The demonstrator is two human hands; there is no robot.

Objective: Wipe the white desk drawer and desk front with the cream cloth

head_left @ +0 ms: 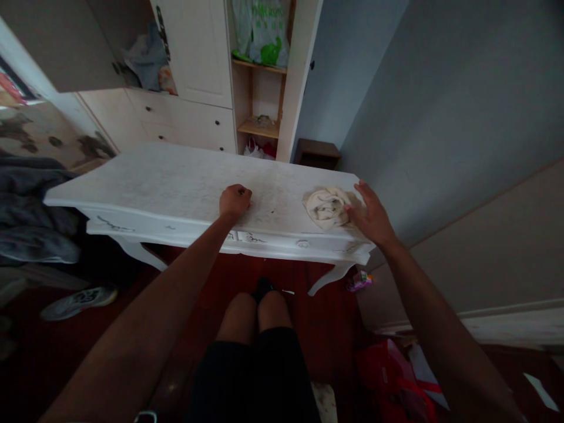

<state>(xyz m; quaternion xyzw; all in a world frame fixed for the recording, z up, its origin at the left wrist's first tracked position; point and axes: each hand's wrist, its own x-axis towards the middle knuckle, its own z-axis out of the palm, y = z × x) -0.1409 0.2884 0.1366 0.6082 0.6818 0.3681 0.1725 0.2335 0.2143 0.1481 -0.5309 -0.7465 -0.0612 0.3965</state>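
Observation:
My left hand is closed in a fist over the middle of the white table. A small dark bit shows between its fingers, too small to name. Over at the right end, my right hand has its thumb and fingers spread apart. Its thumb reaches the edge of a crumpled cream cloth lying on the tabletop; whether it presses on the cloth I cannot tell. Grey smudges and a few dark specks mark the table's surface around my left hand.
Behind the table stands a white cabinet with open doors and a plastic bag on a shelf. Grey clothing hangs at left above a shoe. A red bag lies on the floor at right, near the wall.

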